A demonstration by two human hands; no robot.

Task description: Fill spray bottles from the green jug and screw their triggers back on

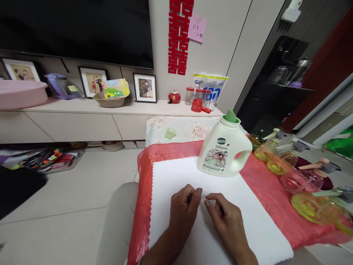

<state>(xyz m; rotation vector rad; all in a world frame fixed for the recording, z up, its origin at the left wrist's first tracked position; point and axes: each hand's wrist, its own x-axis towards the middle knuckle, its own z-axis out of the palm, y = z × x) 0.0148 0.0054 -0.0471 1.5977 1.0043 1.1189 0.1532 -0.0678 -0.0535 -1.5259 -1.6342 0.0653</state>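
Note:
My left hand [184, 206] is loosely closed above the white cloth [171, 176], its thumb resting near the curled index finger, and I see nothing in it. Beside it, my right hand [226, 217] has its fingers bent, with a small gap between thumb and index fingertip and nothing between them. The two hands do not touch. Just beyond them an off-white laundry detergent jug [220, 151] stands upright on the cloth, handle to the right. Its neck has no cap on, and a green spout [231, 116] sticks out of the opening.
Several pump bottles [300, 180] with yellow or pink liquid line the right of the red cover [264, 187]. A pale green piece [170, 133] lies on the floral tablecloth [187, 123]. Behind, a cabinet [68, 125] holds photo frames, red-lidded jars [189, 95] and a basin [22, 95].

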